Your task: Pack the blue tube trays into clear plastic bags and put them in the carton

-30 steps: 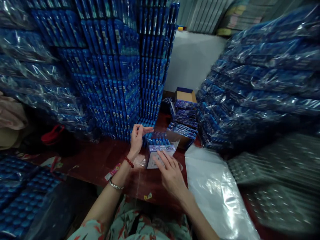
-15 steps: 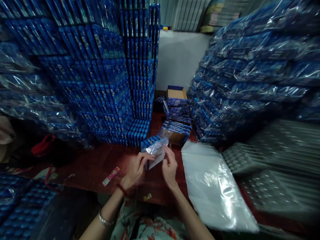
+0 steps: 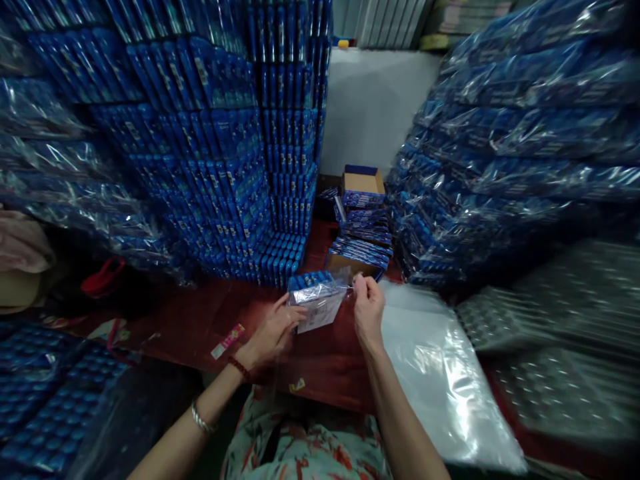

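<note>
While the left hand (image 3: pixel 273 330) cups the near-left corner of a small bundle of blue boxes (image 3: pixel 317 301), fingers curled under it, the bundle sits partly inside a clear plastic bag (image 3: pixel 327 293). Right of it, the right hand (image 3: pixel 369 308) pinches the bag's edge between thumb and fingertips, closed narrow on the film. Judged progress: boxes appear gathered and mostly sleeved; the bag mouth looks unsealed, so closing seems left. Beneath the fingers lies a dark red tabletop (image 3: pixel 200 320). Left of and beyond the fingers rise stacked blue boxes (image 3: pixel 220 133); right of them lies a sheet pile of clear bags (image 3: pixel 440 373), then wrapped blue packs (image 3: pixel 510 147).
</note>
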Available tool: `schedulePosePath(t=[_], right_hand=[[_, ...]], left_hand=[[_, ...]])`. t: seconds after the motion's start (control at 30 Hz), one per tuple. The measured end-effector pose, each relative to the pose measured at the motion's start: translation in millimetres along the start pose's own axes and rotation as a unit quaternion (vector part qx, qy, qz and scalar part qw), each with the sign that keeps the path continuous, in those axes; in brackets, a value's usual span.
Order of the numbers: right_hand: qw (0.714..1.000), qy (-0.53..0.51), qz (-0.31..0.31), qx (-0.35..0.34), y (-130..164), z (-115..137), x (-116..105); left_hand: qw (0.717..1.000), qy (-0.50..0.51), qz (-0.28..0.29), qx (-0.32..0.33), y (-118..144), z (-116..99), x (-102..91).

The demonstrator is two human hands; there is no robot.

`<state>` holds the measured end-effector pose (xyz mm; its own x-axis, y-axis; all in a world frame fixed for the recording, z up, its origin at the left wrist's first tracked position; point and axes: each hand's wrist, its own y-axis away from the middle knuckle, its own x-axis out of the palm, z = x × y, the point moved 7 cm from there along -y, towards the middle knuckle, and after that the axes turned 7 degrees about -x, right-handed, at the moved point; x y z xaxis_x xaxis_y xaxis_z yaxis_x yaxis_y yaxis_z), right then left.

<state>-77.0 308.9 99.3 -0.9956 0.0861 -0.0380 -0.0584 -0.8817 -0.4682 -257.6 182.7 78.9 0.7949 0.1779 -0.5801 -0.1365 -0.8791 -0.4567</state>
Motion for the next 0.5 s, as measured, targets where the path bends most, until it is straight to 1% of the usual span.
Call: schedulePosePath(t=[0.07, 0.1, 0.17, 0.23, 0.33, 0.4, 0.43, 0.5], right_hand=[[0.997, -0.017, -0.053, 0.057, 22, -31, -9], [0.994, -0.028, -0.069, 0.084, 31, -47, -10], [0.989, -0.057, -0.074, 0.116, 38, -72, -4], [0.986, -0.088, -0.055, 0.128, 33, -87, 10], [0.980, -0.135, -0.028, 0.144, 20, -92, 29], [0.977, -0.151, -0.020, 0.148, 15, -91, 37], [0.977, -0.154, -0.018, 0.148, 15, -91, 39], [0.977, -0.150, -0.013, 0.150, 18, -91, 43]], left_hand=[[0.999, 0.017, 0.013, -0.025, 2, 6, -3.4], [0.998, 0.034, 0.022, -0.040, 2, 9, -4.4], [0.994, 0.075, 0.022, -0.074, 0, 16, -6.8], [0.987, 0.113, -0.009, -0.115, -1, 24, -9.3], [0.967, 0.169, -0.076, -0.172, 0, 36, -7.4], [0.945, 0.215, -0.148, -0.200, 2, 45, -4.6], [0.927, 0.233, -0.197, -0.219, 3, 50, -4.1], [0.880, 0.246, -0.301, -0.273, 6, 63, -4.1]])
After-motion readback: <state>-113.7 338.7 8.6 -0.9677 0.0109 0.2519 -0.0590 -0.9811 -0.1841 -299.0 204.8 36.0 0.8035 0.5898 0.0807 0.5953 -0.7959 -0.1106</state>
